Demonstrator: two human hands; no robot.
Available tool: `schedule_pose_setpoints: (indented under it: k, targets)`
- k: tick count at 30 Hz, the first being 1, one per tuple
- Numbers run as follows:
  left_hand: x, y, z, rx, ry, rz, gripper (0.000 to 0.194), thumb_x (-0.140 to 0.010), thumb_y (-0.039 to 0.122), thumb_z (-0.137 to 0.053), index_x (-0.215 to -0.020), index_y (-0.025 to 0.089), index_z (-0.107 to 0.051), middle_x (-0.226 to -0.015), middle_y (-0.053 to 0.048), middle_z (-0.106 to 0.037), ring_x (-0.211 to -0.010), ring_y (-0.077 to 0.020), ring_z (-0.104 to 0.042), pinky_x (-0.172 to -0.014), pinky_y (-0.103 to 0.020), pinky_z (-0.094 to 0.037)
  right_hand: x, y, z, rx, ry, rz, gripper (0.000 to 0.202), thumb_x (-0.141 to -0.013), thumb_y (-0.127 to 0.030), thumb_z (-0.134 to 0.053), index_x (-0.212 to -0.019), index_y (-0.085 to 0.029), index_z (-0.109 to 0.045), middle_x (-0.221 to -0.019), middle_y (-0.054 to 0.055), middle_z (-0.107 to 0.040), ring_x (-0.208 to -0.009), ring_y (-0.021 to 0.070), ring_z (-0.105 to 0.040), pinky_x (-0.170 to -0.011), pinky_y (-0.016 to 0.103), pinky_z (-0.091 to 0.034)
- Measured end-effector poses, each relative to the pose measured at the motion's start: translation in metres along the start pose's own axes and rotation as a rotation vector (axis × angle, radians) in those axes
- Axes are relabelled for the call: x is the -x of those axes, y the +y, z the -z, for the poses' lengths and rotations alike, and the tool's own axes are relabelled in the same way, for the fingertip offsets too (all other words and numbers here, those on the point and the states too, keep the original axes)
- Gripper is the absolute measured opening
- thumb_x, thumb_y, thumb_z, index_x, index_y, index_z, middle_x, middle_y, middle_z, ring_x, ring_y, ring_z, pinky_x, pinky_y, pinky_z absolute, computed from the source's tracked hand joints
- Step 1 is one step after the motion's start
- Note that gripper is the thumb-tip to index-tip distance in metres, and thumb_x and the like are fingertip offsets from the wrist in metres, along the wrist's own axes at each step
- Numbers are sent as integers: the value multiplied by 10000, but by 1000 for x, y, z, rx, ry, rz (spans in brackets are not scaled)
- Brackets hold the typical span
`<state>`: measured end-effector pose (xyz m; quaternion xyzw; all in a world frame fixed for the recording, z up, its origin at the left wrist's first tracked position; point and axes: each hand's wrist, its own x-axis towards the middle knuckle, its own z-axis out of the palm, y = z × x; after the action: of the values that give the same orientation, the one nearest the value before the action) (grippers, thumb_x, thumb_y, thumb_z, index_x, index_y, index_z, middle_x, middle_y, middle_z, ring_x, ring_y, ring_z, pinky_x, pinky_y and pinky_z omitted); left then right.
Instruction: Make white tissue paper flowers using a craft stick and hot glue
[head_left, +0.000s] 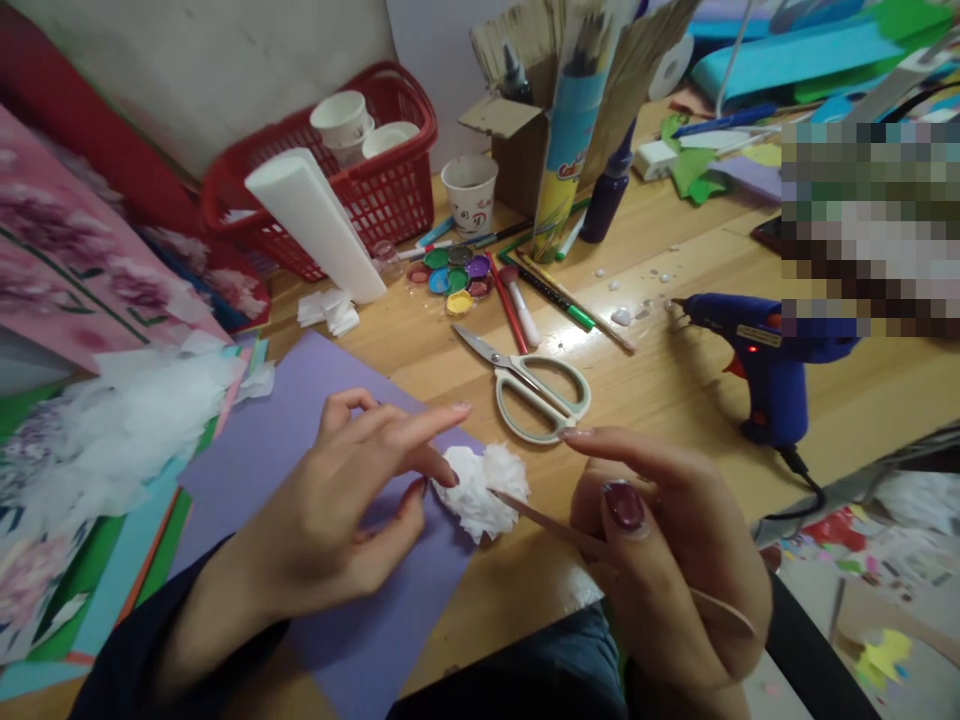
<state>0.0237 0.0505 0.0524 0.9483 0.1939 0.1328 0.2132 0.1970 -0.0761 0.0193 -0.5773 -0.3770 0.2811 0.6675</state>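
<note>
A crumpled white paper flower (pixel 480 490) lies at the right edge of a purple sheet (pixel 300 420). My left hand (pixel 345 490) is over the sheet, its fingers apart, one fingertip at the flower's left side; nothing shows in its grasp. My right hand (pixel 667 550) pinches a thin wooden stick (pixel 551 525), whose tip meets the middle of the flower. Just beyond the flower, scissors (pixel 536 385) with pale handles lie on the wooden table (pixel 660 390).
A blue glue gun (pixel 772 360) with a lit red light stands at the right. Paint pots (pixel 454 280), brushes and a paper cup (pixel 470 190) are farther back, near a red basket (pixel 397 190). White tissue (pixel 150 400) covers coloured sheets on the left.
</note>
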Motion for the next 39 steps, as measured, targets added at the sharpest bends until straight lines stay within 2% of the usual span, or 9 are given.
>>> schedule_pose_setpoints:
  k: [3, 11, 14, 18, 25, 27, 30, 33, 39]
  targets:
    - [1, 0, 9, -45, 33, 30, 638, -843, 51, -480, -1408, 302, -324, -878, 37, -747, -827, -180, -653, -950, -427, -293, -1, 2, 0, 18, -54, 50, 213, -925, -304, -542, -1085, -240, -666, -499, -50, -495, -395, 114, -426, -368, 239, -299]
    - [10, -10, 42, -245, 229, 82, 425, -884, 112, -516, -1261, 307, -504, -940, 34, -730, -906, -182, -630, -989, -428, -347, 2, -7, -3, 65, 205, 126, 187, -938, -271, -522, -1034, -232, -677, -481, -57, -469, -349, 94, -410, -326, 236, -219]
    - [14, -20, 58, -344, 322, 93, 237, -907, 120, -528, -1080, 250, -626, -1027, 8, -696, -949, -160, -615, -910, -336, -427, 2, -10, -5, 37, 296, 201, 176, -901, -194, -546, -982, -220, -699, -482, -56, -475, -351, 94, -430, -305, 231, -253]
    - [21, -41, 77, -406, 470, 141, 178, -895, 161, -526, -955, 196, -690, -857, -11, -659, -805, -151, -593, -743, -276, -452, 3, -12, -8, 19, 343, 334, 171, -826, -122, -600, -937, -186, -712, -492, -55, -516, -336, 84, -445, -277, 211, -280]
    - [44, -78, 108, -403, 403, 394, 426, -738, 0, -384, -988, 130, -704, -607, 11, -622, -776, -160, -543, -750, -271, -413, 1, -10, 16, 67, 231, 107, 234, -789, -315, -682, -967, -163, -669, -428, -12, -565, -319, 154, -509, -307, 243, -363]
    - [49, -82, 112, -342, 381, 456, 427, -756, 17, -364, -1020, 106, -688, -657, 0, -659, -778, -151, -567, -772, -279, -427, 1, -11, 16, 109, 327, 105, 246, -803, -351, -665, -970, -170, -659, -425, -15, -545, -320, 152, -492, -324, 257, -374]
    - [45, -80, 105, -159, 250, 436, 361, -801, 80, -404, -1043, 106, -670, -849, -32, -718, -821, -141, -624, -786, -274, -467, 3, -12, 7, 110, 427, 173, 214, -794, -330, -651, -942, -176, -666, -443, -40, -501, -330, 119, -445, -323, 237, -343]
    - [32, -69, 81, -20, 46, 269, 241, -817, 175, -529, -986, 169, -701, -962, -29, -732, -870, -154, -652, -795, -272, -492, 4, -6, -2, 87, 329, 201, 185, -816, -299, -628, -945, -174, -668, -445, -61, -470, -332, 98, -422, -323, 214, -322]
    - [11, -28, 18, 93, -66, 55, 97, -847, 227, -667, -925, 183, -704, -746, 12, -675, -644, -109, -600, -632, -217, -452, 5, 6, -5, 166, 157, 231, 186, -928, -273, -524, -1038, -197, -654, -484, -63, -491, -370, 85, -453, -357, 186, -355]
